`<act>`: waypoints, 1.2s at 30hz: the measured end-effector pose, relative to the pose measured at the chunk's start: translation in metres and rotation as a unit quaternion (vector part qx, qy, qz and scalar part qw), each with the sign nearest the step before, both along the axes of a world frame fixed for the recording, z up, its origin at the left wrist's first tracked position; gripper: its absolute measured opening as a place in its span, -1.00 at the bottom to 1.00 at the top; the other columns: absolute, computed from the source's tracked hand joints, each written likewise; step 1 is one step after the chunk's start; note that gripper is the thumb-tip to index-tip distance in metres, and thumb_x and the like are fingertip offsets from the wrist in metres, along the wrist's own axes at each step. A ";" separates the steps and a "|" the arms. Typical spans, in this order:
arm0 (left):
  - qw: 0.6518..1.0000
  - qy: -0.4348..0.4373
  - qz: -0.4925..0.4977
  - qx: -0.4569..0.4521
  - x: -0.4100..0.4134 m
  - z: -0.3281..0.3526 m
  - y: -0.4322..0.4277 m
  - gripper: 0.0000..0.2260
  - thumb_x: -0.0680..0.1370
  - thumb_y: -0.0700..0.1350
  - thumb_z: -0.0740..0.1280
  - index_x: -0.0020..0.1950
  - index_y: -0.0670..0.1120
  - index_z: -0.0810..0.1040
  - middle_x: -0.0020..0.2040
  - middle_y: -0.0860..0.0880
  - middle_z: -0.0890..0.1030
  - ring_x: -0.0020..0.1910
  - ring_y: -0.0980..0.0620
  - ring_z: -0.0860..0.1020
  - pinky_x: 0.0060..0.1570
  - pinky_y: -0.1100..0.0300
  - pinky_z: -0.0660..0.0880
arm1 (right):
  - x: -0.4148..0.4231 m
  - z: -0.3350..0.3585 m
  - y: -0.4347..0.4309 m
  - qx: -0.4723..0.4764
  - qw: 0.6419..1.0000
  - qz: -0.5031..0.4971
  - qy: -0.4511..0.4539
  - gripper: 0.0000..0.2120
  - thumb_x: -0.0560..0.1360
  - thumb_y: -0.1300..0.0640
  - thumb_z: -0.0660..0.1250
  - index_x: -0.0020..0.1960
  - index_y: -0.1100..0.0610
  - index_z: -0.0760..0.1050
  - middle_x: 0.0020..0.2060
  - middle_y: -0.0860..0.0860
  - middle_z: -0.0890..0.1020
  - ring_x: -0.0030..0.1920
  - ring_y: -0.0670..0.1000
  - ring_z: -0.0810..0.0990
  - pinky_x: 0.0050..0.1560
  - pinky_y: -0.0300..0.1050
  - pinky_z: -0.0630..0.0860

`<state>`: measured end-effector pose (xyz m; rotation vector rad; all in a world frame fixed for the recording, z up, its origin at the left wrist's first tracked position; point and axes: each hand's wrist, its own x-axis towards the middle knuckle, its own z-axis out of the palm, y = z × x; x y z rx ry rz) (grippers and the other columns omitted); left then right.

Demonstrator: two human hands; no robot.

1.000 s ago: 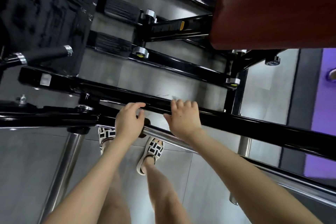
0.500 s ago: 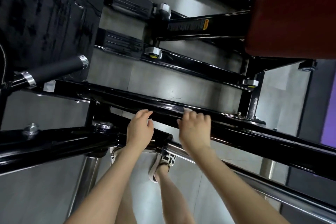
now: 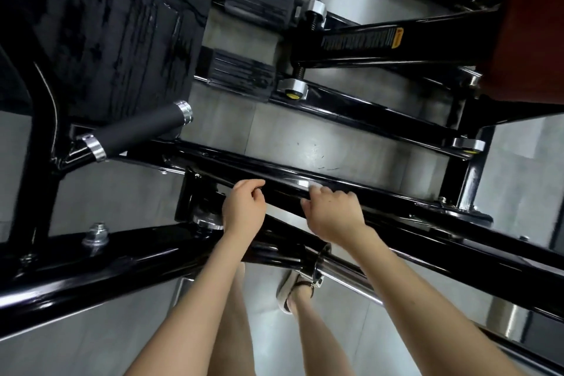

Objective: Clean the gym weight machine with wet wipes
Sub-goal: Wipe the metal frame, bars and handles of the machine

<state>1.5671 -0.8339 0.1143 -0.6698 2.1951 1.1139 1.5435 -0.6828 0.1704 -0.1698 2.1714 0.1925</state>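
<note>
Over grey gym floor [image 3: 290,137]. Pressing a wet wipe [image 3: 307,185] on the black bar [image 3: 412,214] with the curled right hand [image 3: 332,214] to rub it. Can't tell if left hand [image 3: 242,207] holds anything.

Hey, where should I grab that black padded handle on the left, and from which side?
Grip the padded handle on its matte black sleeve, midway between the chrome collar and chrome end cap, coming from above: it is a straight round bar jutting free of the frame.
</note>
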 end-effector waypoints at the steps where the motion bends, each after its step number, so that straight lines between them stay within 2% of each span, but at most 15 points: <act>1: 1.000 -0.016 0.022 -0.006 -0.004 -0.006 -0.002 -0.74 0.56 -0.25 0.18 0.18 -0.11 0.57 0.20 -0.05 0.56 0.11 -0.02 0.54 -0.05 0.35 0.31 | -0.003 -0.012 -0.008 -0.019 1.000 0.003 -0.015 -0.61 0.62 -0.05 -0.04 0.29 0.16 0.31 0.23 0.13 0.49 0.17 0.21 0.50 0.11 0.05 0.33; 4: 0.997 -0.061 0.039 -0.029 -0.013 -0.023 -0.004 -0.70 0.57 -0.25 0.15 0.25 -0.10 0.53 0.27 -0.06 0.52 0.20 -0.07 0.50 0.10 0.21 0.36 | -0.017 -0.050 -0.028 -0.064 0.995 -0.013 -0.075 -0.61 0.61 -0.02 -0.03 0.34 0.16 0.26 0.32 0.13 0.42 0.25 0.23 0.45 0.19 0.10 0.30; 6: 0.996 -0.080 0.013 -0.042 -0.017 -0.031 -0.004 -0.66 0.55 -0.27 0.13 0.27 -0.09 0.52 0.31 -0.03 0.49 0.22 -0.08 0.48 0.11 0.19 0.35 | -0.026 -0.068 -0.040 -0.086 0.989 -0.032 -0.114 -0.61 0.62 -0.01 -0.04 0.36 0.15 0.25 0.35 0.13 0.39 0.29 0.21 0.42 0.19 0.09 0.30; 8: 0.995 -0.089 -0.001 -0.049 -0.019 -0.034 -0.005 -0.63 0.53 -0.30 0.13 0.28 -0.09 0.51 0.34 -0.01 0.46 0.24 -0.08 0.47 0.12 0.19 0.34 | -0.027 -0.073 -0.047 -0.089 0.989 -0.019 -0.114 -0.60 0.62 -0.01 -0.04 0.38 0.15 0.22 0.34 0.13 0.39 0.28 0.20 0.43 0.14 0.06 0.32; 10: 0.994 -0.096 -0.016 -0.041 -0.019 -0.030 -0.002 -0.60 0.52 -0.32 0.13 0.30 -0.10 0.50 0.38 0.00 0.42 0.28 -0.06 0.44 0.18 0.20 0.32 | -0.019 -0.059 -0.045 -0.078 0.994 0.053 -0.058 -0.58 0.62 0.03 0.00 0.43 0.16 0.15 0.32 0.13 0.41 0.21 0.21 0.47 0.05 0.01 0.34; 12: 0.994 -0.093 -0.046 -0.027 -0.014 -0.020 0.003 -0.58 0.51 -0.33 0.13 0.33 -0.10 0.48 0.42 -0.01 0.37 0.32 -0.04 0.40 0.24 0.22 0.28 | 0.000 -0.036 -0.031 -0.053 0.990 0.127 0.008 -0.47 0.57 0.12 0.07 0.49 0.17 0.02 0.30 0.15 0.39 0.13 0.20 0.48 0.04 0.01 0.37; 15: 0.994 -0.069 -0.080 -0.006 -0.006 -0.002 0.014 -0.54 0.50 -0.37 0.11 0.33 -0.08 0.48 0.42 -0.01 0.36 0.33 -0.03 0.38 0.23 0.26 0.26 | 0.033 0.003 0.008 -0.007 0.980 0.176 0.091 -0.35 0.49 0.10 0.18 0.52 0.11 0.01 0.30 0.14 0.39 0.15 0.20 0.47 0.21 0.14 0.37; 17: 0.994 -0.053 -0.091 0.015 0.000 0.014 0.024 -0.53 0.48 -0.39 0.10 0.29 -0.07 0.51 0.40 0.00 0.39 0.31 -0.02 0.40 0.18 0.31 0.26 | 0.050 0.031 0.043 0.012 0.973 0.195 0.119 -0.33 0.45 0.04 0.18 0.52 0.07 0.07 0.36 0.13 0.37 0.27 0.25 0.41 0.36 0.26 0.23; 21: 0.987 -0.016 -0.150 0.050 0.007 0.052 0.053 -0.52 0.48 -0.42 0.09 0.27 -0.08 0.54 0.37 -0.02 0.43 0.31 -0.02 0.41 0.23 0.31 0.25 | 0.086 0.095 0.119 0.035 0.958 0.237 0.155 -0.43 0.55 0.00 0.08 0.52 0.04 0.05 0.48 0.10 0.20 0.46 0.24 0.16 0.43 0.33 -0.07; 24: 0.976 -0.001 -0.203 0.084 0.010 0.083 0.078 -0.55 0.50 -0.39 0.10 0.26 -0.04 0.54 0.38 0.00 0.43 0.32 -0.01 0.41 0.28 0.28 0.27 | 0.111 0.147 0.164 0.055 0.957 0.201 0.203 -0.48 0.57 -0.01 -0.03 0.52 0.03 0.09 0.50 0.07 0.16 0.50 0.18 0.09 0.44 0.32 -0.07; 28: 0.959 0.016 -0.247 0.137 0.013 0.123 0.108 -0.65 0.57 -0.31 0.15 0.25 -0.04 0.55 0.39 -0.02 0.41 0.36 0.01 0.38 0.35 0.26 0.23 | 0.116 0.183 0.190 0.125 0.939 0.062 0.314 -0.49 0.55 0.00 0.06 0.48 0.08 0.19 0.43 0.11 0.33 0.47 0.19 0.16 0.42 0.36 -0.09; 30: 0.952 0.029 -0.269 0.140 0.014 0.141 0.123 -0.68 0.58 -0.25 0.17 0.25 -0.03 0.55 0.39 -0.03 0.41 0.35 0.03 0.39 0.33 0.27 0.24 | 0.117 0.178 0.183 0.121 0.942 0.049 0.309 -0.49 0.56 -0.02 0.04 0.47 0.12 0.20 0.42 0.13 0.34 0.46 0.23 0.18 0.41 0.39 -0.11; 33: 0.943 0.043 -0.296 0.147 0.015 0.167 0.145 -0.70 0.59 -0.21 0.17 0.27 -0.01 0.54 0.38 0.01 0.43 0.32 0.06 0.41 0.27 0.31 0.26 | 0.126 0.173 0.181 0.093 0.947 0.087 0.295 -0.49 0.57 -0.04 -0.04 0.49 0.09 0.16 0.45 0.09 0.28 0.47 0.20 0.14 0.44 0.32 -0.15; 36: 0.933 0.061 -0.319 0.154 0.017 0.192 0.166 -0.70 0.60 -0.19 0.17 0.28 0.01 0.53 0.37 0.04 0.43 0.33 0.10 0.39 0.20 0.41 0.22 | 0.136 0.191 0.202 0.109 0.921 0.015 0.373 -0.51 0.59 0.02 0.03 0.50 0.07 0.14 0.48 0.07 0.23 0.49 0.13 0.08 0.46 0.24 -0.19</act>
